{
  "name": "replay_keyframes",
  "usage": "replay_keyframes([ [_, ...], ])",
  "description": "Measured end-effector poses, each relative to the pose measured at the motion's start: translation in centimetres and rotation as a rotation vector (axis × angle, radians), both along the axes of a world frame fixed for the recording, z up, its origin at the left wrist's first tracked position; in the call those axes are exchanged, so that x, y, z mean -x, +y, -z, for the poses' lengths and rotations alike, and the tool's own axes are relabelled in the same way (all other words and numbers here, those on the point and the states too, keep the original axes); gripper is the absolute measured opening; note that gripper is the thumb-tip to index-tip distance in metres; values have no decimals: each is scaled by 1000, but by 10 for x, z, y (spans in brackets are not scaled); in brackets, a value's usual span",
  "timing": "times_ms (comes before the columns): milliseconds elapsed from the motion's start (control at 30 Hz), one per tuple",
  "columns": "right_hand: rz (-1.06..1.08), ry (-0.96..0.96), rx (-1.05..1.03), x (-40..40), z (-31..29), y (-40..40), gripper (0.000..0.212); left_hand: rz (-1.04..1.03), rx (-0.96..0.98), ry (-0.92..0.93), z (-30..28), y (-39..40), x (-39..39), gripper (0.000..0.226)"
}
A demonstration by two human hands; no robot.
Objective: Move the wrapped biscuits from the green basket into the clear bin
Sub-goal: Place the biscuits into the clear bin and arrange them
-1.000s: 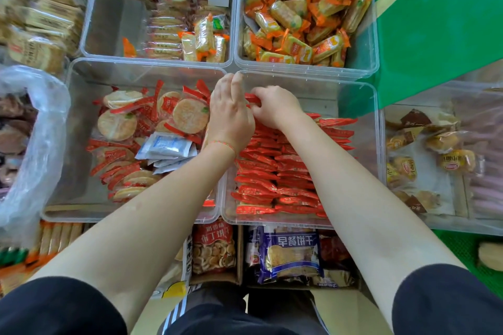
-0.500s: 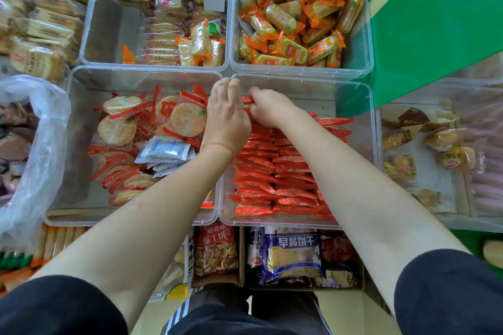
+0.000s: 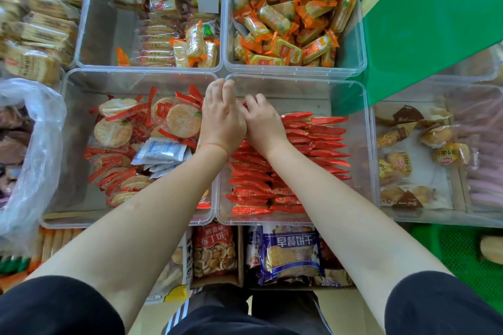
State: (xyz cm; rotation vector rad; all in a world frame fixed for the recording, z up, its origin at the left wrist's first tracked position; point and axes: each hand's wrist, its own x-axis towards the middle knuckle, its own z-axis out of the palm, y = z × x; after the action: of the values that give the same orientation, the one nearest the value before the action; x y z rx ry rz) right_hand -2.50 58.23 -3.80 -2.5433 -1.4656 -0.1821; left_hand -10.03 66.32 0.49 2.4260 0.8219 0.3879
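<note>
The clear bin in front of me holds two rows of red wrapped biscuits standing on edge. Both hands are inside it, at the far end of the left row. My left hand has straight fingers held together, its palm turned right. My right hand presses against it with curled fingers. A sliver of red wrapper shows between the two hands. The green basket sits at the lower right, with one pale wrapped piece at the frame's edge.
A bin of round crackers adjoins on the left, and bins with orange packs stand behind. A green carton leans at the back right. A bin of small cakes is on the right and a plastic bag on the left.
My right hand has slid left against my left hand, and both have come slightly lower over the row. The red packet between them is now mostly hidden.
</note>
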Motion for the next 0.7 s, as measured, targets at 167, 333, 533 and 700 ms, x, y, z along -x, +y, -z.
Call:
replay_keyframes([
  [167,262,91,-47,-20,1,-3,8,10,-21,-1,0,0,0,43],
  [333,52,207,-52,1,4,10,7,2,-10,13,-2,-1,-1,45],
  [533,244,138,24,8,0,-18,47,19,-5,40,-2,0,-1,53],
  [700,119,252,348,36,11,-20,74,11,11,43,1,2,-1,43],
])
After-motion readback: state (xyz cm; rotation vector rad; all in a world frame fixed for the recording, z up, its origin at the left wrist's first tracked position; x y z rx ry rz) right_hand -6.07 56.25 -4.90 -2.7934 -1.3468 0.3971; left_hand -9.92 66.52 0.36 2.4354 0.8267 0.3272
